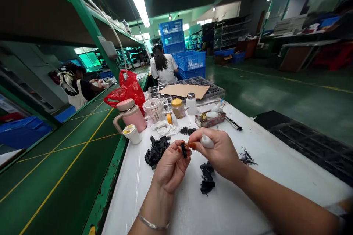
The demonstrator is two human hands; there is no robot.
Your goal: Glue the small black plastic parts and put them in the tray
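Observation:
Between the thumb and fingers of my left hand [172, 167] is a small black part [184, 150], held up over the white table. My right hand [222, 152] is closed around a small white squeeze bottle [206, 141]. Its thumb and forefinger pinch together right at the black part; whether they hold something tiny there, I cannot tell. A pile of black parts [156, 150] lies beyond my left hand. Below my right hand is a smaller row of black parts [206, 178]. Thin black strips [247, 157] lie scattered to the right of it.
Along the table's back stand a pink mug [132, 117], a white tub [132, 134], a yellow-lidded jar [178, 108], a pump bottle [191, 103] and a small tray [211, 119]. A green conveyor [63, 154] runs along the left. Two people sit farther off, near blue crates [191, 61].

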